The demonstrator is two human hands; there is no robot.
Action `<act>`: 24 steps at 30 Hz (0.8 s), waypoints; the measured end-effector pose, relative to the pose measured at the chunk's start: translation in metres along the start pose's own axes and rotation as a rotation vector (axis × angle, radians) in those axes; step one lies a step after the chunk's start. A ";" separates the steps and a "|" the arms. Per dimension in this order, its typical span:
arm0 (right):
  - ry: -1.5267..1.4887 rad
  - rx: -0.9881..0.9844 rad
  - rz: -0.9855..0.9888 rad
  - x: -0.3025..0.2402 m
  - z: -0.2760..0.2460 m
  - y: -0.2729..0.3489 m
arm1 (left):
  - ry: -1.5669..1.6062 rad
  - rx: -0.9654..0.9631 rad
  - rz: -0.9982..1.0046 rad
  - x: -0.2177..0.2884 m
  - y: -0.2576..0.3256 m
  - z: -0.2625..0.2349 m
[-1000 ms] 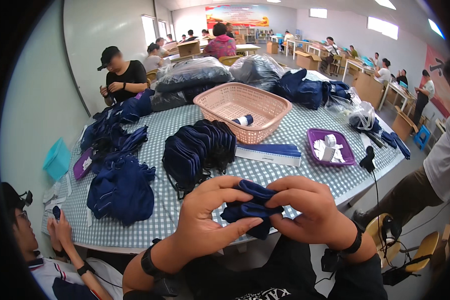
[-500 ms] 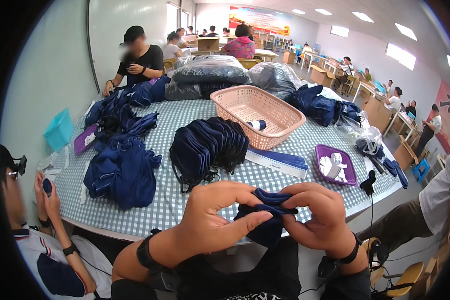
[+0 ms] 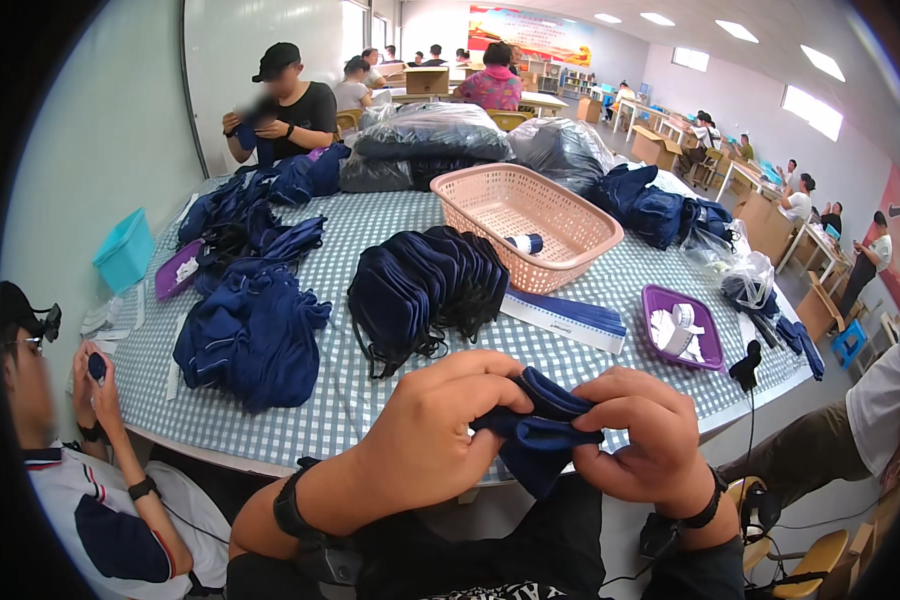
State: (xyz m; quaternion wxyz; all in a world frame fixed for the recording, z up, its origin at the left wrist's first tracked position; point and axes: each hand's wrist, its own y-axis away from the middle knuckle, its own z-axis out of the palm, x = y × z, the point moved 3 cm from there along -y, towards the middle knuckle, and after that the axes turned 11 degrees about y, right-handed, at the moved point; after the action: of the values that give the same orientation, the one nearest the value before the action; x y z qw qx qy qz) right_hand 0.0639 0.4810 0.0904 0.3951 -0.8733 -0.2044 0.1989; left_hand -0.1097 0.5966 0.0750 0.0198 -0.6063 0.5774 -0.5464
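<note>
Bright workroom, pale wall panel (image 3: 85, 180) along the left, ceiling lights, seated people far back. Up front, broad desk (image 3: 340, 400) under blue-grey and white checked cloth.

Far left, low: co-worker in cap and white shirt (image 3: 120, 520), both hands raised around small dark object (image 3: 97, 366), kind too small to tell. Just beyond, at the desk's edge, turquoise bin (image 3: 120, 260). Next, left purple tray (image 3: 167, 288) with white slips inside. Beside it, loose heap of navy fabric pieces (image 3: 250, 340). Behind, across the desk, black-capped co-worker (image 3: 310, 105), navy fabric in both hands. To the right, clear plastic sacks (image 3: 430, 135), dark contents.

Mid-desk: row of overlapping navy pouch-like pieces with black cords (image 3: 425, 285).

Nearest, at front edge: left grip (image 3: 450, 420), thumb and fingers clamped on left end of folded navy fabric piece (image 3: 540, 430), held up between both hands. Above and beyond, pink perforated basket (image 3: 550, 265), small navy-and-white roll (image 3: 526, 243) inside; just in front, flat navy-and-white strips (image 3: 570, 320). Right grip (image 3: 645, 420) pinched on the same piece's right end. Black bands on both wrists.

Further right: right purple tray (image 3: 714, 335), white tape roll (image 3: 685, 320) over slips. At the margin, standing person in white top (image 3: 885, 400).
</note>
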 end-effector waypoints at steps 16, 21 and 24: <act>-0.097 -0.100 0.094 0.005 0.002 0.004 | 0.442 0.008 -0.044 -0.006 0.011 0.008; -0.387 0.086 0.278 0.009 0.018 0.019 | 0.470 0.084 -0.028 -0.005 0.016 0.011; -0.702 0.157 0.477 0.000 0.027 0.010 | 0.727 0.210 0.055 -0.015 0.021 0.016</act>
State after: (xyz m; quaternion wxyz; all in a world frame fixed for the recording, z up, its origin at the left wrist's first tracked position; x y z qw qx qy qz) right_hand 0.0519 0.4914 0.0661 0.3097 -0.7428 -0.1030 0.5846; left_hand -0.1092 0.5906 0.0447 -0.1093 -0.3517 0.5037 -0.7814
